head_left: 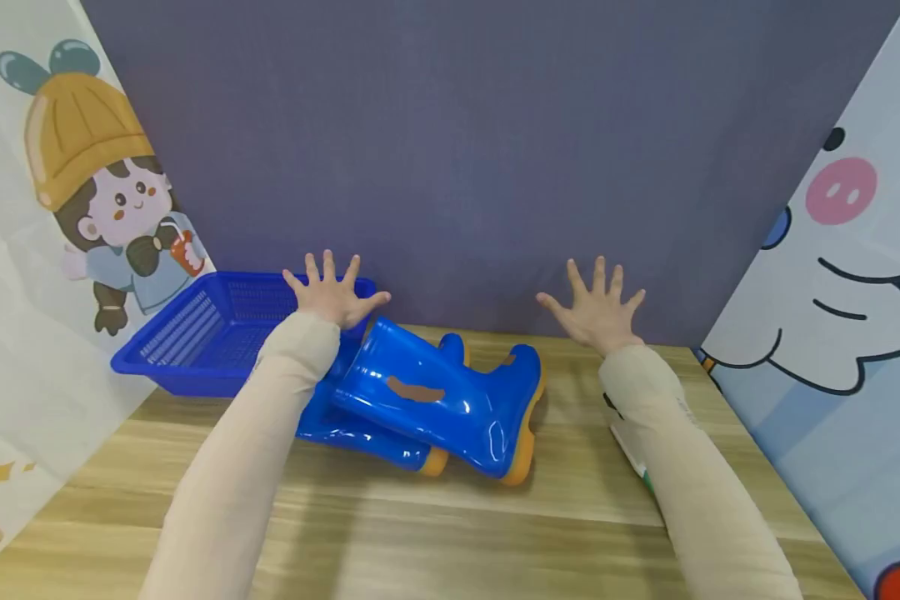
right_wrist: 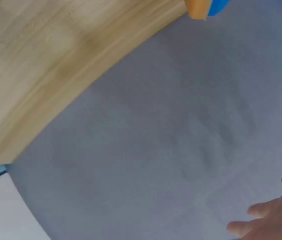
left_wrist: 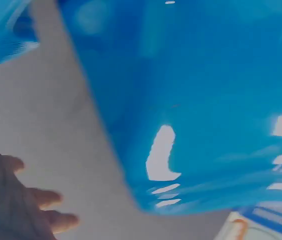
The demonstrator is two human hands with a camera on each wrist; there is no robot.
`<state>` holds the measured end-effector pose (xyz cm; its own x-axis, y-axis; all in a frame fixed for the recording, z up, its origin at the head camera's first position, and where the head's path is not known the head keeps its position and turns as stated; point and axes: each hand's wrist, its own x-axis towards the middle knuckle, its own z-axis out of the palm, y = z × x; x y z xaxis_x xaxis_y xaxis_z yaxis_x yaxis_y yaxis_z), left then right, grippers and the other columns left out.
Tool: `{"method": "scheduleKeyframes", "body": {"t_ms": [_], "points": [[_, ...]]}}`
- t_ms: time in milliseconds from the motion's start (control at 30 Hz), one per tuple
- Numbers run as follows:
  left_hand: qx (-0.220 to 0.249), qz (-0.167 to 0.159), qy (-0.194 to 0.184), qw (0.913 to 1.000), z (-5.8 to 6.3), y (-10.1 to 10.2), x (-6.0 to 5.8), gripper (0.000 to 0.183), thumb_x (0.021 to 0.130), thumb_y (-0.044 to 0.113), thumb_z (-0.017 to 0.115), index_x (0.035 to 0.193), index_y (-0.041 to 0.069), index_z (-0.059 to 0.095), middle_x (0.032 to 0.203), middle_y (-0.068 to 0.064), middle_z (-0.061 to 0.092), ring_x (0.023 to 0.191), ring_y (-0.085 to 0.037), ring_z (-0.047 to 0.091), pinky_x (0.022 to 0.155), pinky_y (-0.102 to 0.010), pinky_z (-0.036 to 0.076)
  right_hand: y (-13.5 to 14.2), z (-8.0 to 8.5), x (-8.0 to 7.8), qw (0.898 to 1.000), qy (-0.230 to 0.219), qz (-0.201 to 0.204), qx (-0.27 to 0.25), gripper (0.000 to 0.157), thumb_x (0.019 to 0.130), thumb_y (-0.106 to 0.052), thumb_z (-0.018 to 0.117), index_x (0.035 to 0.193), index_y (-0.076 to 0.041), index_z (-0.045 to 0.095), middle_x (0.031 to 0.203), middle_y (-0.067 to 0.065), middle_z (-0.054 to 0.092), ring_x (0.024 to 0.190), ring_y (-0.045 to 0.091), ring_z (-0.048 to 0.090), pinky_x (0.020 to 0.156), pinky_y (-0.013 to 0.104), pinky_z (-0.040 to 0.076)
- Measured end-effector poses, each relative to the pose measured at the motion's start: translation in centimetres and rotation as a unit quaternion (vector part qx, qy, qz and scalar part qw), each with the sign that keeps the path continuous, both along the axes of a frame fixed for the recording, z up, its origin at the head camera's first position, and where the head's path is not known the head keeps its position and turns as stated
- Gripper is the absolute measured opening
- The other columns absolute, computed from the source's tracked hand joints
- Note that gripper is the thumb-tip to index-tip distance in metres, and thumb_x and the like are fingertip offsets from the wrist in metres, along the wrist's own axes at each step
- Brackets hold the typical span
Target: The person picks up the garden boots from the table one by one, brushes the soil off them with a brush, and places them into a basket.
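Note:
Both hands are stretched forward with fingers spread, holding nothing. The left hand (head_left: 328,298) is above the right part of a blue plastic basket (head_left: 187,382), near the open top of a blue rain boot (head_left: 450,400). This boot lies on its side with an orange sole and a brown patch, across a second blue boot (head_left: 367,442) that is partly hidden. In the left wrist view a glossy blue boot shaft (left_wrist: 196,100) fills most of the picture, with the left fingers at lower left. The right hand (head_left: 596,307) hovers before the grey backdrop, right of the boot toes.
A white object with a green part (head_left: 630,450) lies on the wooden table (head_left: 450,533), mostly hidden under the right forearm. The grey backdrop (head_left: 480,167) rises behind the table's far edge. Cartoon-printed sheets (head_left: 30,250) stand at left and right.

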<state>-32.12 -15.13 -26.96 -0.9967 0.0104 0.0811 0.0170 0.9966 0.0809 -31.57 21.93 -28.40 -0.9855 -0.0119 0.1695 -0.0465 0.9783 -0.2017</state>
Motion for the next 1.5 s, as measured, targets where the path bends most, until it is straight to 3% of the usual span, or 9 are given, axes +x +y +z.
{"method": "scheduleKeyframes", "body": {"t_ms": [200, 400, 600, 767, 967, 1067, 1233, 1333, 1500], "points": [[-0.014, -0.063, 0.016, 0.9978, 1.6, 0.6, 2.3, 0.085, 0.085, 0.071, 0.029, 0.148, 0.014, 0.016, 0.150, -0.024, 0.015, 0.138, -0.044, 0.007, 0.108, -0.063, 0.001, 1.0, 0.9, 1.9, 0.998, 0.042, 0.044, -0.025, 0.087, 0.084, -0.075, 0.021, 0.149, -0.021, 0.000, 0.151, 0.024, -0.001, 0.136, 0.048, -0.002, 0.101, 0.071, 0.005], [-0.016, -0.108, 0.095, 0.9894, 1.9, 0.2, 6.2, 0.071, 0.091, 0.056, 0.040, 0.143, 0.009, 0.030, 0.146, -0.021, 0.029, 0.134, -0.040, 0.024, 0.108, -0.057, 0.021, 2.0, 0.4, 4.8, 0.995, 0.048, 0.067, -0.050, 0.082, 0.089, -0.067, 0.026, 0.149, -0.014, 0.006, 0.148, 0.028, 0.015, 0.133, 0.049, 0.014, 0.095, 0.070, 0.024], [0.056, -0.159, 0.142, 0.9755, 1.7, 1.0, 8.8, 0.058, 0.090, 0.043, 0.051, 0.136, 0.010, 0.043, 0.140, -0.014, 0.041, 0.128, -0.036, 0.038, 0.095, -0.056, 0.039, 2.0, -0.1, 6.6, 0.989, 0.038, 0.093, -0.112, 0.079, 0.092, -0.057, 0.037, 0.146, -0.004, 0.016, 0.144, 0.030, 0.024, 0.129, 0.050, 0.023, 0.098, 0.067, 0.023], [0.168, -0.193, 0.180, 0.9498, 1.1, 1.5, 10.1, 0.044, 0.089, 0.033, 0.056, 0.126, 0.010, 0.054, 0.127, -0.010, 0.056, 0.116, -0.030, 0.051, 0.091, -0.048, 0.045, 2.2, -0.8, 7.6, 0.968, 0.024, 0.115, -0.223, 0.070, 0.093, -0.048, 0.044, 0.143, -0.003, 0.026, 0.143, 0.025, 0.030, 0.126, 0.044, 0.035, 0.097, 0.057, 0.036], [0.242, -0.224, 0.243, 0.9122, 0.0, 1.2, 11.3, 0.029, 0.088, 0.020, 0.060, 0.114, 0.008, 0.063, 0.106, -0.005, 0.067, 0.101, -0.024, 0.061, 0.083, -0.043, 0.049, 2.2, -1.9, 8.9, 0.944, 0.041, 0.120, -0.306, 0.057, 0.094, -0.038, 0.048, 0.137, -0.001, 0.038, 0.138, 0.022, 0.039, 0.127, 0.037, 0.036, 0.097, 0.051, 0.040], [0.271, -0.234, 0.242, 0.9018, -0.7, 1.1, 12.1, 0.025, 0.087, 0.016, 0.061, 0.110, 0.008, 0.065, 0.103, -0.004, 0.068, 0.097, -0.021, 0.062, 0.078, -0.041, 0.051, 2.2, -2.5, 9.5, 0.938, 0.037, 0.111, -0.327, 0.052, 0.095, -0.037, 0.047, 0.133, -0.002, 0.043, 0.134, 0.019, 0.046, 0.121, 0.026, 0.045, 0.095, 0.038, 0.045], [0.346, -0.239, 0.191, 0.8870, -1.8, 1.0, 13.4, 0.022, 0.087, 0.012, 0.061, 0.108, 0.010, 0.065, 0.105, -0.003, 0.067, 0.096, -0.017, 0.061, 0.079, -0.038, 0.052, 2.4, -3.5, 10.7, 0.909, -0.019, 0.095, -0.405, 0.054, 0.095, -0.040, 0.045, 0.134, -0.002, 0.043, 0.133, 0.016, 0.048, 0.102, -0.007, 0.051, 0.083, 0.011, 0.045], [0.396, -0.224, 0.163, 0.8754, -2.4, 0.7, 14.2, 0.022, 0.088, 0.012, 0.060, 0.110, 0.012, 0.065, 0.108, -0.002, 0.065, 0.098, -0.016, 0.060, 0.083, -0.031, 0.051, 2.4, -4.2, 11.4, 0.893, -0.039, 0.096, -0.437, 0.053, 0.095, -0.038, 0.046, 0.133, 0.001, 0.043, 0.133, 0.019, 0.048, 0.097, -0.014, 0.050, 0.083, 0.011, 0.046], [0.429, -0.193, 0.142, 0.8706, -3.9, -0.1, 15.1, 0.024, 0.089, 0.011, 0.060, 0.112, 0.011, 0.063, 0.110, -0.004, 0.065, 0.100, -0.020, 0.060, 0.084, -0.026, 0.050, 2.4, -5.4, 12.7, 0.893, -0.050, 0.108, -0.434, 0.048, 0.096, -0.033, 0.046, 0.129, 0.002, 0.046, 0.127, 0.019, 0.053, 0.096, -0.011, 0.053, 0.084, 0.014, 0.047]]}}
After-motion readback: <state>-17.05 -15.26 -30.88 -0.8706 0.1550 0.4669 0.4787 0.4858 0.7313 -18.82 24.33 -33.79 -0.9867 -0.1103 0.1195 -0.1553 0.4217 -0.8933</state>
